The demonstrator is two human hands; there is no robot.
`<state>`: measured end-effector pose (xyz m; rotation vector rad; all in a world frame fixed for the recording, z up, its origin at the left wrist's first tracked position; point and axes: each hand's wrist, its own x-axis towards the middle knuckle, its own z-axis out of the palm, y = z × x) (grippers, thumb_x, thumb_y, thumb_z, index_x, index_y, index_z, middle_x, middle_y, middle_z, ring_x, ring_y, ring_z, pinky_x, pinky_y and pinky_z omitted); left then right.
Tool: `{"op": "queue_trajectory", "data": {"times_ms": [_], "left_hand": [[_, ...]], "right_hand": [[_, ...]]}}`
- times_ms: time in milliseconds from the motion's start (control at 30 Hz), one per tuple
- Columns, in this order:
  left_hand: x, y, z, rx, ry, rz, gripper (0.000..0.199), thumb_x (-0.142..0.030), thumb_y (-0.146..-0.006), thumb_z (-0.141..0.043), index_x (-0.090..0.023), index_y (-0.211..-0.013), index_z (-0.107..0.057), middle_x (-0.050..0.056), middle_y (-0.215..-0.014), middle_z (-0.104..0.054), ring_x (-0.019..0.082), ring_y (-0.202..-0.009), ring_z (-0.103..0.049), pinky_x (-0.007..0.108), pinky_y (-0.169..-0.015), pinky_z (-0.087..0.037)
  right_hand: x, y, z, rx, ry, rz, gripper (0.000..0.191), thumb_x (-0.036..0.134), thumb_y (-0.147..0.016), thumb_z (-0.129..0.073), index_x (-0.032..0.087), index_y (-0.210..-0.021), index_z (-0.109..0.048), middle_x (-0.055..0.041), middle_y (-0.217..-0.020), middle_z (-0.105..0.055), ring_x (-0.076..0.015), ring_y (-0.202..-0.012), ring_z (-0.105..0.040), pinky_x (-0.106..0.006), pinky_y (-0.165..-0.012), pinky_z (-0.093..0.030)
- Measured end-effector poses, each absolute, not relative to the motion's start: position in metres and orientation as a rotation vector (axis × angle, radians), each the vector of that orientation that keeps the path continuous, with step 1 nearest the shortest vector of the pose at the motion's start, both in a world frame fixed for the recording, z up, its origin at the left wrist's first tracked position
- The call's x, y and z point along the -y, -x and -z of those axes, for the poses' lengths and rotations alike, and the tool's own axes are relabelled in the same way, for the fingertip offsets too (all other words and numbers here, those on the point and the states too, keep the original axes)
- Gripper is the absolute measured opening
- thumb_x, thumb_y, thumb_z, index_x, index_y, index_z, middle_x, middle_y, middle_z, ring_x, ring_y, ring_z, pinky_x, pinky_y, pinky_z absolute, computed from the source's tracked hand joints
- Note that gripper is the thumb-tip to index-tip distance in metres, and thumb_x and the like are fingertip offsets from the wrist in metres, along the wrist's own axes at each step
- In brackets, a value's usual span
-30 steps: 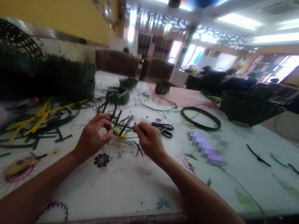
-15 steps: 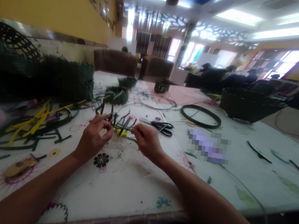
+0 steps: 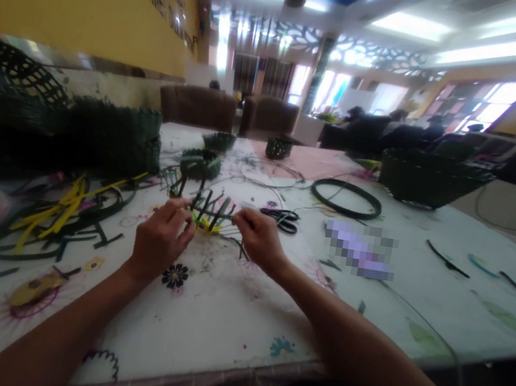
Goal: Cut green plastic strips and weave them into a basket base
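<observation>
A small piece of weaving [image 3: 210, 215], made of dark green strips with some yellow at its base, stands between my hands on the patterned white tablecloth [image 3: 220, 304]. My left hand [image 3: 162, 235] pinches its left side, fingers bent together. On the right, my right hand [image 3: 257, 235] is closed on the end of a thin green strip [image 3: 220, 215] that runs across the upright strips. Black-handled scissors [image 3: 285, 220] lie just behind my right hand. Several loose green ends stick out around the weaving.
Yellow strips [image 3: 67, 205] and green strips lie at left, near a tan piece [image 3: 35, 289]. Dark baskets [image 3: 114, 138] stand behind them. A green coil [image 3: 346, 198], a large basket [image 3: 431, 181] and a blurred purple item [image 3: 354, 250] are on the right. People sit far back.
My left hand's fingers have closed up around the weaving's left side. My right hand has shifted slightly right, and the green strip now stretches across the uprights.
</observation>
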<state>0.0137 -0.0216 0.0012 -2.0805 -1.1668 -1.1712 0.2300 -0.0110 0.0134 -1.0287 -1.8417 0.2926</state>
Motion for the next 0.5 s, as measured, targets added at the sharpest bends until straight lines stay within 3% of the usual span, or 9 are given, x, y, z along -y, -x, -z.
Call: {"op": "queue_trajectory", "data": {"times_ms": [133,233,300,500], "left_hand": [[0.019,-0.011,0.005,1.106,2.11,1.137,0.004,-0.017,-0.088,-0.057,-0.02,-0.086,-0.058,0.008,-0.103,-0.069,0.019,-0.094,-0.066,0.028,-0.074,-0.049],[0.017,-0.008,0.009,1.138,2.198,1.181,0.007,-0.02,-0.09,-0.055,-0.02,-0.083,-0.056,0.003,-0.081,-0.067,0.015,-0.072,-0.064,0.026,-0.065,-0.047],[0.017,-0.007,0.007,1.188,2.251,1.278,0.009,-0.024,-0.092,-0.055,-0.02,-0.085,-0.056,0.001,-0.077,-0.064,0.013,-0.066,-0.061,0.025,-0.064,-0.047],[0.018,0.0,-0.003,1.109,2.169,1.314,0.019,-0.025,-0.096,-0.049,-0.02,-0.11,-0.06,0.01,-0.114,-0.066,0.02,-0.109,-0.063,0.03,-0.088,-0.05]], "right_hand": [[0.01,-0.23,-0.013,1.835,1.024,-0.289,0.024,0.021,-0.09,-0.054,0.018,-0.066,-0.055,0.0004,-0.061,-0.056,-0.0129,-0.059,-0.05,-0.024,-0.058,-0.034],[0.012,-0.231,-0.014,1.843,1.012,-0.277,0.025,0.021,-0.09,-0.053,0.019,-0.066,-0.053,0.0003,-0.061,-0.056,-0.013,-0.059,-0.05,-0.024,-0.059,-0.034],[0.013,-0.232,-0.014,1.856,1.001,-0.261,0.026,0.021,-0.091,-0.052,0.019,-0.065,-0.051,0.0002,-0.061,-0.055,-0.013,-0.059,-0.049,-0.024,-0.059,-0.034],[0.018,-0.233,-0.014,1.927,0.946,-0.202,0.026,0.02,-0.09,-0.051,0.02,-0.065,-0.047,0.0002,-0.063,-0.053,-0.0129,-0.06,-0.047,-0.025,-0.06,-0.033]]}}
